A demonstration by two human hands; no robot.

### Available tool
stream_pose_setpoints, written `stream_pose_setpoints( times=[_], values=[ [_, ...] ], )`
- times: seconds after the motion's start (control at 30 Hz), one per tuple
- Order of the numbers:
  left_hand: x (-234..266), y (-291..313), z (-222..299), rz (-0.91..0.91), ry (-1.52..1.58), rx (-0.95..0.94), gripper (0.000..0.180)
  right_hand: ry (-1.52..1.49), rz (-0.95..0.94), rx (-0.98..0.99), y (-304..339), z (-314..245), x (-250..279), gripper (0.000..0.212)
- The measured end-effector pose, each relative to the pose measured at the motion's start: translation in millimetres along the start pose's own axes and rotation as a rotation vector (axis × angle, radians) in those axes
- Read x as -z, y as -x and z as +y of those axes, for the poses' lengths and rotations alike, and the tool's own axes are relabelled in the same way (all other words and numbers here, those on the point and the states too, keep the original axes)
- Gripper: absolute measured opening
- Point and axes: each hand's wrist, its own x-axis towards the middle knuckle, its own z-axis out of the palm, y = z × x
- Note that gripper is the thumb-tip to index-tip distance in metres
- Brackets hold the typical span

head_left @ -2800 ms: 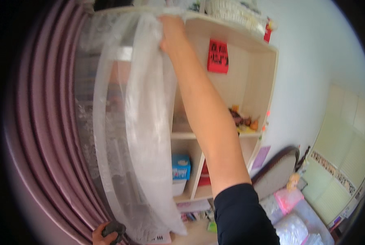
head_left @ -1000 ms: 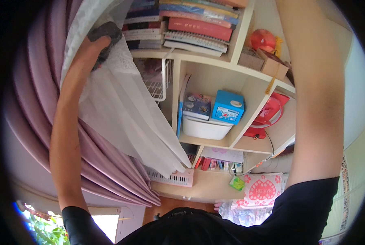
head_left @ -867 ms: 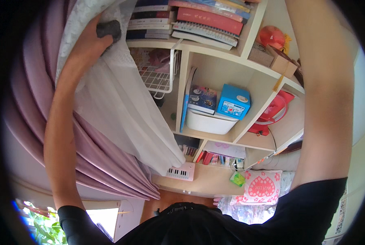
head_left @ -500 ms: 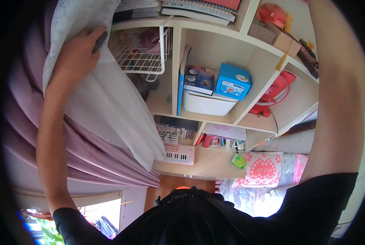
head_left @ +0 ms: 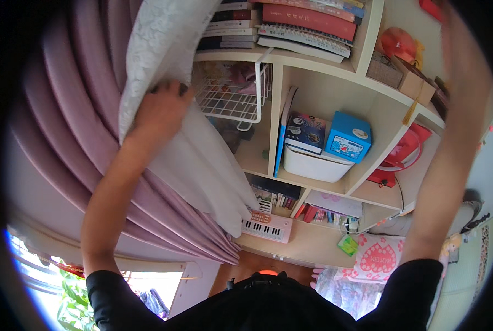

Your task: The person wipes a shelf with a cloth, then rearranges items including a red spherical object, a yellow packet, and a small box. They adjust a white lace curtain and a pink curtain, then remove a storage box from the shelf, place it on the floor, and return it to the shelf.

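A: How is the left arm held?

B: The bare left forearm (head_left: 111, 204) comes out of a short black fabric sleeve (head_left: 114, 298) and slants up and to the right. The left hand (head_left: 163, 110) is at the end of it, back toward us, knuckles bent, in front of a white lace curtain (head_left: 163, 44).

A: And its fingers?

B: Curled around a small dark grey wad (head_left: 183, 89), which peeks out between them. Whether they also pinch the lace, I can't tell.

A: Where does that curtain hang?

B: Between the pleated mauve fabric drape (head_left: 81, 110) and the pale wooden shelf unit (head_left: 326, 83), partly covering the shelves, just beside a white wire basket (head_left: 230, 105).

A: The right arm?

B: The right forearm (head_left: 448, 149) stretches steeply up past the shelves, blurred near the top. Its hand runs beyond the upper edge, so I can't tell how those fingers are.

A: Any writing about?

B: Pale characters on a thick red book's spine (head_left: 307, 25), light lettering on a dark blue book (head_left: 306, 132), a printed label with a picture on a bright blue box (head_left: 348, 138), and lettering inside the red heart on a white floral pillow (head_left: 377, 258).
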Motion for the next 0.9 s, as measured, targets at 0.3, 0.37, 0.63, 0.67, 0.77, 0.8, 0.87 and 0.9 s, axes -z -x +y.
stream_pose_setpoints(
  times=[0.3, 0.37, 0.63, 0.67, 0.77, 0.8, 0.87, 0.9],
  values=[
    [-3, 14, 34, -0.344, 0.285, -0.058, 0.055, -0.472, -0.709, -0.708, 325, 14, -165, 0.025],
    [-1, 19, 36, -0.360, 0.425, -0.028, 0.055, -0.522, -0.832, -0.824, 370, 10, -177, 0.026],
    [23, 32, 70, -0.510, 0.640, -0.020, 0.054, -0.554, -0.798, -0.799, 428, -18, -168, 0.024],
    [24, 34, 76, -0.527, 0.756, -0.047, 0.055, -0.566, -0.726, -0.820, 431, -21, -163, 0.021],
    [20, 37, 96, -0.558, 1.059, -0.125, 0.057, -0.614, -0.621, -0.881, 441, -27, -151, 0.024],
    [19, 38, 105, -0.575, 1.100, -0.139, 0.057, -0.632, -0.606, -0.896, 444, -29, -149, 0.027],
    [14, 37, 121, -0.606, 1.138, -0.150, 0.057, -0.613, -0.571, -0.878, 449, -31, -147, 0.029],
    [11, 37, 128, -0.625, 1.134, -0.145, 0.057, -0.606, -0.555, -0.866, 449, -32, -147, 0.030]
  ],
)
